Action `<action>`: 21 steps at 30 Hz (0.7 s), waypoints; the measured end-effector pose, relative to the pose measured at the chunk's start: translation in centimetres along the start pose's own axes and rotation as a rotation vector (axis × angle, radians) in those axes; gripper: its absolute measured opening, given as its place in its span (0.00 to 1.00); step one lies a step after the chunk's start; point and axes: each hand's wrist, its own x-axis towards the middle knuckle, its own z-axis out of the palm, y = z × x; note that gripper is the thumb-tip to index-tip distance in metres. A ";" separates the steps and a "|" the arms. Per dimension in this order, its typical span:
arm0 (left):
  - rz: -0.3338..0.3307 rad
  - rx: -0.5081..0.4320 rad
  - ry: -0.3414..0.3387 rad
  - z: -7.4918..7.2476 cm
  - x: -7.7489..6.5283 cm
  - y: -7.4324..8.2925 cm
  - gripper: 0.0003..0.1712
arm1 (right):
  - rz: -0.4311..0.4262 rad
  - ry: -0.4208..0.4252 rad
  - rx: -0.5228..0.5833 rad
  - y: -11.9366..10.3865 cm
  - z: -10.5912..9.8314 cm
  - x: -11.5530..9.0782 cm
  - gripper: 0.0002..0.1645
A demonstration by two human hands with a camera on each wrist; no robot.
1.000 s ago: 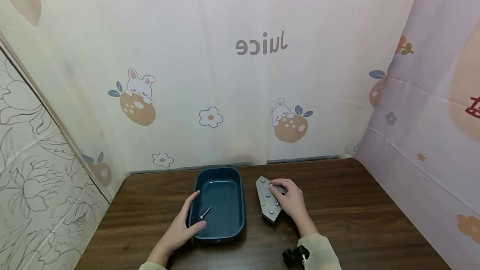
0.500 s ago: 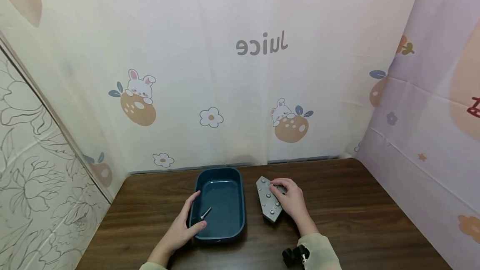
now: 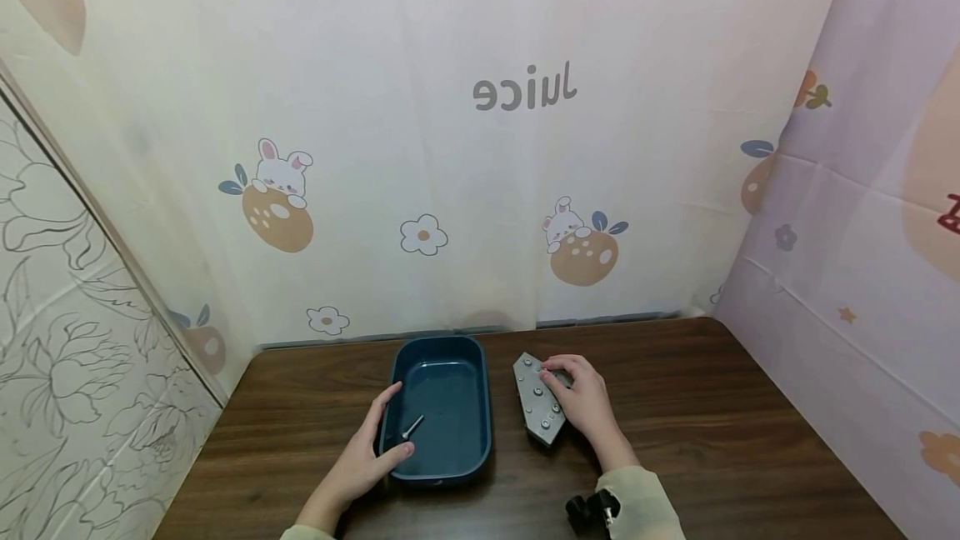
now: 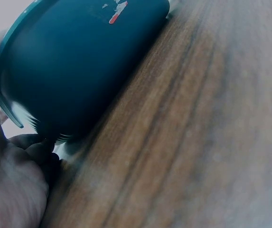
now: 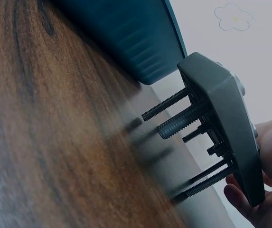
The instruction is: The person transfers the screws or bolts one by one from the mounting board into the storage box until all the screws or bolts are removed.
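Observation:
My left hand [image 3: 357, 458] holds the left side of a dark blue rectangular tray [image 3: 486, 419], its thumb over the rim near the front corner. A single silver bolt [image 3: 412, 427] lies in the tray by the thumb. My right hand [image 3: 587, 401] grips the right edge of a grey angular bolt plate [image 3: 534, 394], whose top carries several round bolt heads. From the underside, several threaded shanks [image 5: 185, 118] of different thickness point towards the table in the right wrist view. Curled fingertips [image 5: 238, 199] show by the plate's lower end there.
Both hands work over a dark brown wooden table [image 3: 720, 440]. A pale curtain [image 3: 420, 148] with printed rabbits hangs behind it, and another panel stands at the right. A black clamp-like part [image 3: 592, 513] sits by the right sleeve [image 3: 641, 502].
Almost nothing has moved. Both hands keep their holds on the tray and the bolt plate, and the whole head view has shifted slightly.

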 end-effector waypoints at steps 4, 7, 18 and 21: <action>0.004 0.004 -0.001 0.0 0.0 0.0 0.49 | 0.007 -0.008 0.002 0.0 0.0 0.0 0.08; 0.003 -0.002 -0.001 0.0 0.0 0.0 0.49 | 0.004 -0.010 0.003 0.0 0.0 0.0 0.08; 0.000 -0.007 -0.002 0.1 0.0 0.0 0.49 | -0.042 0.013 -0.017 0.0 -0.1 -0.1 0.08; -0.003 -0.011 -0.002 0.1 0.0 -0.1 0.49 | -0.050 0.017 -0.021 0.0 0.0 -0.1 0.08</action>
